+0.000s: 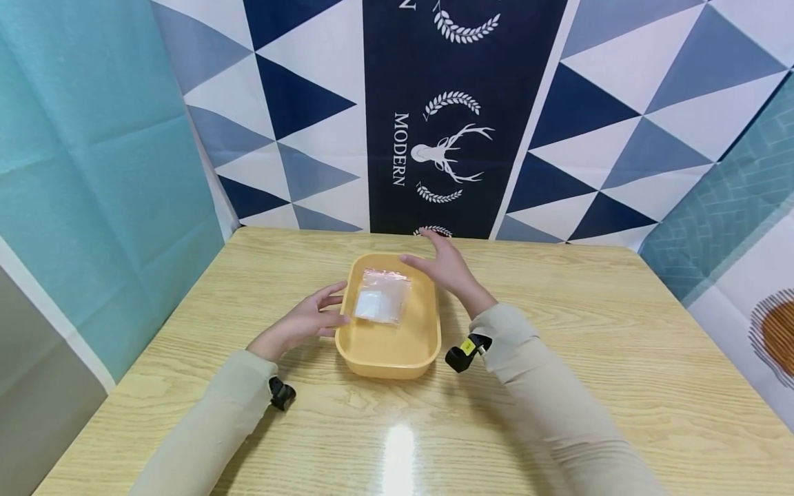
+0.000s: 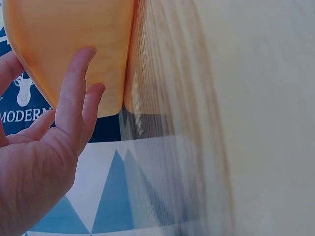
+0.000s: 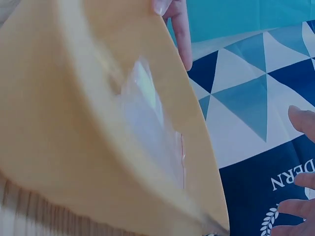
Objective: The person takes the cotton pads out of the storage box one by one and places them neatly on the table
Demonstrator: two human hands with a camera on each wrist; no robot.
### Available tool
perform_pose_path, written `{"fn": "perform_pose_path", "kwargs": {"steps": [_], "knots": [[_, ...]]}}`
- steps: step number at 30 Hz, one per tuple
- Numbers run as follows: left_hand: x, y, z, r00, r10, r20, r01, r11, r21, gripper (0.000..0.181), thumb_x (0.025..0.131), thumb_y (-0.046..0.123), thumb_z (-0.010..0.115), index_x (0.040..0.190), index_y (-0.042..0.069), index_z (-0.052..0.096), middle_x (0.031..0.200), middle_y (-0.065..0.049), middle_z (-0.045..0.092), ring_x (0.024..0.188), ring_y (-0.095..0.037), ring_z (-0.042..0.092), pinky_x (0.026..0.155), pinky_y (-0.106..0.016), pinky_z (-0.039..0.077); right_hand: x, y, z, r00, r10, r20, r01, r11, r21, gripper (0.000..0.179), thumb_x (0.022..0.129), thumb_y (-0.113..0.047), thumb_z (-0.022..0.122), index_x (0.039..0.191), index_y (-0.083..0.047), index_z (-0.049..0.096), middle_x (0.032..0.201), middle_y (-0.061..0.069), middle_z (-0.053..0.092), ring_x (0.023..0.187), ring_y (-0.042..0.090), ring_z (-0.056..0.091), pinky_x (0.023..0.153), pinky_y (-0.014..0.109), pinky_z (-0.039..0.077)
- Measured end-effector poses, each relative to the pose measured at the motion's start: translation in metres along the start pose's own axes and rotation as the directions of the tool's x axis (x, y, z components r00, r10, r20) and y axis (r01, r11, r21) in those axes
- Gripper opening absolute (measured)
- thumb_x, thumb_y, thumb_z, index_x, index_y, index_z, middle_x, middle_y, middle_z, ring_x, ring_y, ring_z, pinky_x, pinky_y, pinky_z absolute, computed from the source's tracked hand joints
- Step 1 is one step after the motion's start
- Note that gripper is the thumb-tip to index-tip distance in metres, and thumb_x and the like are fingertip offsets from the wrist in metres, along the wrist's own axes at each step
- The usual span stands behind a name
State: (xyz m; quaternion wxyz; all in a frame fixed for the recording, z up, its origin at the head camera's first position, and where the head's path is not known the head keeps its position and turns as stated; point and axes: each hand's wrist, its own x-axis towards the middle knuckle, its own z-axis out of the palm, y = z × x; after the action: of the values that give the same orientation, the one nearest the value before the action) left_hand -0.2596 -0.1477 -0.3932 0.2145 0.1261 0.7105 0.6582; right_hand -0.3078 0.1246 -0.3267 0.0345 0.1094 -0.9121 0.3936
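Behind the wood-grain table, triangle-patterned cloth hangs between teal side panels.

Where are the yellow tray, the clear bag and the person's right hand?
Yellow tray (image 1: 392, 346): head view, on its bare floor.
Clear bag (image 1: 393, 301): head view, on plastic beside its white patch.
Right hand (image 1: 451, 270): head view, on its middle.

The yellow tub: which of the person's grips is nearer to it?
Left. The left grip is at the left side of the yellow tub, its thumb across the rim; the right grip hovers near the far right corner, not touching.
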Motion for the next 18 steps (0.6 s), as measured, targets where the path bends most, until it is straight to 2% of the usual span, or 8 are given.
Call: {"fn": "perform_pose_path", "kwargs": {"steps": [11,18], "knots": [[0.0,-0.001,-0.001,1.0,0.01,0.016,-0.01,1.0,-0.021,0.081,0.085,0.006,0.064,0.15,0.013,0.016,0.144,-0.024,0.026,0.116,-0.04,0.049,0.084,-0.043,0.051,0.01,-0.014,0.01,0.999,0.028,0.028,-0.032,0.991,0.133,0.079,0.08,-0.048,0.068,0.144,-0.017,0.035,0.147,0.006,0.032,0.134,0.026,0.028,0.108,0.045,0.027],[0.002,-0.002,-0.001,1.0,0.0,0.002,0.001,1.0,-0.014,0.081,0.085,0.005,0.065,0.15,0.014,0.017,0.144,-0.023,0.027,0.115,-0.038,0.05,0.085,-0.043,0.051,0.017,-0.017,0.022,0.998,0.058,0.036,-0.066,0.957,0.281,0.071,0.081,-0.04,0.071,0.141,-0.017,0.041,0.142,0.009,0.04,0.13,0.029,0.034,0.105,0.043,0.032]]}}
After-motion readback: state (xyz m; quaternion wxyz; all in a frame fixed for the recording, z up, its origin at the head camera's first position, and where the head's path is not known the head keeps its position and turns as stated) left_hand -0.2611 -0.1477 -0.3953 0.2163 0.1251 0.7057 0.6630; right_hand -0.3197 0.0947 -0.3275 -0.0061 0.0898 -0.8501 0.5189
